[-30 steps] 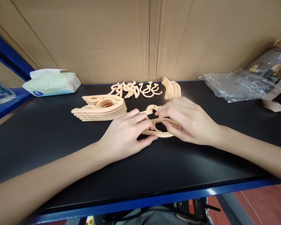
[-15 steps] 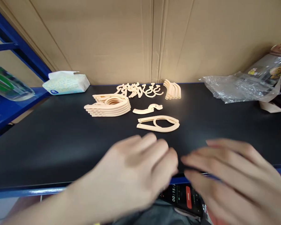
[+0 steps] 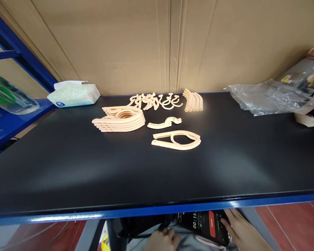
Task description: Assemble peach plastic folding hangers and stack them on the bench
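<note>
A: Hands?
B: Both past the front edge of the table [image 3: 120, 174]. Left hand [image 3: 161, 240] curls over grey cloth [image 3: 187, 240]; right hand [image 3: 239, 228] touches the phone [image 3: 202, 224] — can't tell if either grips anything.
A: Phone?
B: Over the cloth, screen up.
A: On top?
B: 1 looped frame [image 3: 179, 146] mid-table, hooked piece [image 3: 167, 122] just behind, stacked frames [image 3: 118, 122] left.

Brown cardboard [image 3: 107, 45] lines the far side; blue metal frame [image 3: 31, 62] left; glossy black counter [image 3: 94, 174]; red floor tiles [image 3: 298, 223] near right.
</note>
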{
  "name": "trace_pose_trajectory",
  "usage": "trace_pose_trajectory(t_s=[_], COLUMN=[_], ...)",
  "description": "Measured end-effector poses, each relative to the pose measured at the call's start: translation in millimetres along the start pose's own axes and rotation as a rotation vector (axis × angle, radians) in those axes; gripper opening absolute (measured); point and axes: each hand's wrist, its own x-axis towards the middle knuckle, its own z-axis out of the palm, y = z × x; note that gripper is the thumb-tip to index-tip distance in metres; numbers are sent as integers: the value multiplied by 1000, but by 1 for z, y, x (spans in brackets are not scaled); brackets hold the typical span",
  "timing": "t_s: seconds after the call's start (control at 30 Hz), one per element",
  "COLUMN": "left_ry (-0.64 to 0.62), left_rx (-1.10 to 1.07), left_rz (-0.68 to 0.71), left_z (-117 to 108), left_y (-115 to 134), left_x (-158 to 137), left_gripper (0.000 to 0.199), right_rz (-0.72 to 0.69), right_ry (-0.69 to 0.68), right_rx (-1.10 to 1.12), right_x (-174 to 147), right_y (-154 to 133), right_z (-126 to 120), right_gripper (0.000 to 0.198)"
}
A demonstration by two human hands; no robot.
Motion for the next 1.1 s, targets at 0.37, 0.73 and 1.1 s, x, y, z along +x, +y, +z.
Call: trace_pose_trajectory(t_s=[0.37, 0.73, 1.1], left_ry=[-131, -194, -128], left_rx=[-74, -94, -57], left_rz=[-155, -143, -104], left_z=[21, 5, 19], left_y=[-13, -13, -18], left_x=[10, 7, 12], left_gripper=[34, 33, 27], right_rz=[117, 85, 80], right_ry=[-229, -321, -289], right_rx=[381, 263, 284], right_x=[4, 17, 13], right_y=[23, 8, 12], right_z=[22, 17, 11], right_gripper=[42, 44, 38])
